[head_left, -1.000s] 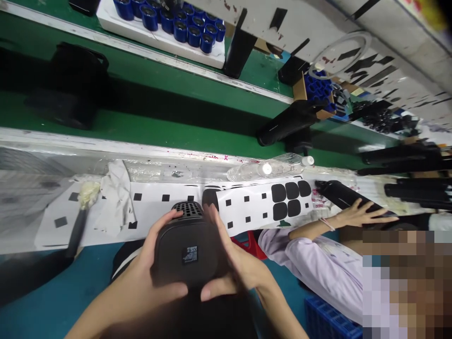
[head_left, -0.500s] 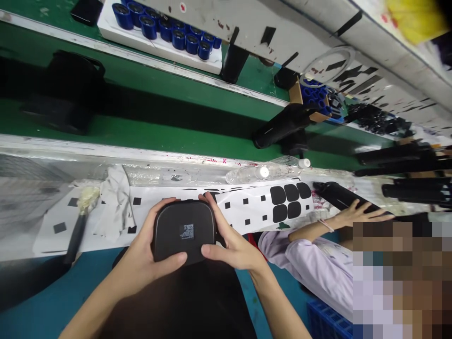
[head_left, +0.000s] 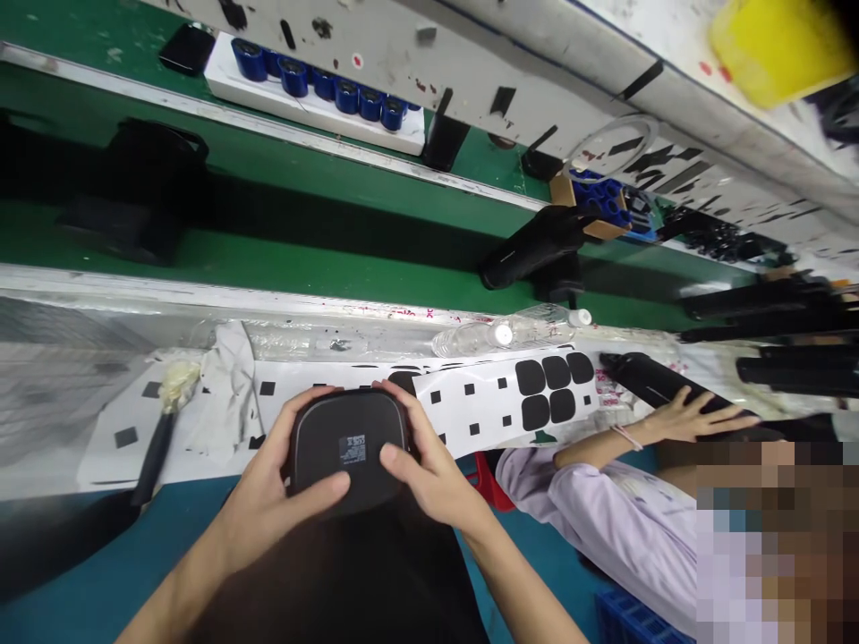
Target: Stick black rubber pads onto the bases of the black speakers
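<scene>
A black device [head_left: 355, 416] with a flat, rounded end faces up at me, a small printed label near its middle. My left hand [head_left: 268, 483] grips its left side, thumb lying over the lower face. On the opposite side, my right hand [head_left: 429, 465] holds it, with the thumb by the label's right. The device's far side and underside are hidden. Just beyond it lies a white sticker sheet [head_left: 483, 394] bearing black rounded pads and small black squares. Left of my hands are a crumpled white cloth [head_left: 225, 394] and a dark-handled tool [head_left: 157, 456] with a wrapped, pale head.
Clear plastic bottles [head_left: 470, 338] lie along the green conveyor [head_left: 335, 259]. Black devices [head_left: 537, 246] rest on it. Blue cylinders [head_left: 345, 96] stand in a white tray behind. At right, a co-worker's hand [head_left: 691, 416] touches another black device. A blue crate [head_left: 634, 617] sits below.
The view has shifted slightly, so the bench appears a little lower and farther right. My right thumb has moved up over the device's face. Both hands still hold it.
</scene>
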A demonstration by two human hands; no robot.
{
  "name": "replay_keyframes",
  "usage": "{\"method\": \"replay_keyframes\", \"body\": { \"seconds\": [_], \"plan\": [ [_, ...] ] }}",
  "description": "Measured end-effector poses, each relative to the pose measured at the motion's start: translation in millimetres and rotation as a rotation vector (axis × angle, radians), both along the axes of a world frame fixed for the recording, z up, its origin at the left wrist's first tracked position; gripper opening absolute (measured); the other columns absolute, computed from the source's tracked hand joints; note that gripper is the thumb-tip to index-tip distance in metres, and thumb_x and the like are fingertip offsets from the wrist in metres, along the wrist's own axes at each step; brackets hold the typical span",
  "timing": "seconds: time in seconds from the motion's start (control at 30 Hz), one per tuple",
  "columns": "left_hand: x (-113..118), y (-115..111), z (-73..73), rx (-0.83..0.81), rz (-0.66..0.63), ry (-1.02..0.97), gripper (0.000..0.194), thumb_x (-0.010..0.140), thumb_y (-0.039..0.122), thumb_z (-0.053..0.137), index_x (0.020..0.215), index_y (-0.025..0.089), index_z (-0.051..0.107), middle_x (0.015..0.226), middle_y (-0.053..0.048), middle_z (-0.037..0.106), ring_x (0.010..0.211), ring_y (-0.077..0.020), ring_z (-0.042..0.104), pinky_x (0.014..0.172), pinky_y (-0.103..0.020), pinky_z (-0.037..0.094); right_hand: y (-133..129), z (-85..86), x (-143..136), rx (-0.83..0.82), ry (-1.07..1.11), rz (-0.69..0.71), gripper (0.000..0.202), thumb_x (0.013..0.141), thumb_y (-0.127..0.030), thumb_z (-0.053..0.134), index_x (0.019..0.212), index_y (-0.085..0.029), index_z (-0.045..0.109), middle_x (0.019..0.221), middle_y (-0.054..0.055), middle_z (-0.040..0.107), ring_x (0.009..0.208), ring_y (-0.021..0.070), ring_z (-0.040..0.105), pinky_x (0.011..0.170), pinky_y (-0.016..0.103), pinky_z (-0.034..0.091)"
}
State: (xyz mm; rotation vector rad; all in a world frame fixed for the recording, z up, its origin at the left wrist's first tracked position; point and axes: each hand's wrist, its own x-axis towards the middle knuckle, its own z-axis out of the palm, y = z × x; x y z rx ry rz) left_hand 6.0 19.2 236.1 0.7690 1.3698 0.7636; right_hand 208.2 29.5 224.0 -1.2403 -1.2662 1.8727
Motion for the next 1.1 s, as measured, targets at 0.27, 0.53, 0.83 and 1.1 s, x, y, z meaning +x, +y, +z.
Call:
{"method": "replay_keyframes", "body": {
  "seconds": [0.27,0.53,0.83,1.1],
  "plan": [
    [17,-9,-5.5,-0.291,0.326,-0.306,0.052,0.083,0.064,0.064,0.122,0.03,0.066,0.139,-0.005,0.063,0.131,-0.0341,0.056,0.109,-0.041,0.047,-19,12.0,-21,-0.332,-0.038,-0.164,0.058,0.098,-0.067,0.047,0.148,-0.039,0.045,0.159,0.0,0.044,0.149,0.0228,0.037,0.124,0.043,0.028],
    [21,-24,8.0,0.316,-0.001,0.11,0.015,0.084,0.047,0.069,0.091,0.039,0.079,0.14,0.0,0.065,0.153,-0.036,0.03,0.127,-0.057,0.019,-29,38.2,-2,-0.6,0.343,-0.448,0.093,0.078,-0.084,0.058,0.155,-0.037,0.037,0.163,0.004,0.041,0.148,0.0268,0.043,0.122,0.045,0.033],
    [15,-2,-8.1,0.173,0.18,-0.077,0.078,0.069,0.082,0.067,0.132,0.036,0.064,0.141,-0.004,0.065,0.153,-0.0371,0.03,0.125,-0.055,0.031,-34,27.6,-23,-0.551,0.511,-0.427,0.134,0.062,-0.03,0.093,0.163,-0.027,0.005,0.144,0.009,0.063,0.13,0.0301,0.063,0.111,0.043,0.047],
    [29,10,34.6,-0.008,0.193,-0.265,0.088,0.05,0.063,0.089,0.124,0.024,0.066,0.11,-0.01,0.078,0.112,-0.0429,0.069,0.086,-0.044,0.064,-42,20.9,-1,-0.149,0.033,0.003,0.16,0.058,-0.054,0.095,0.159,-0.024,-0.025,0.173,0.011,0.0,0.16,0.0301,0.003,0.129,0.048,0.011]
  ]
}}
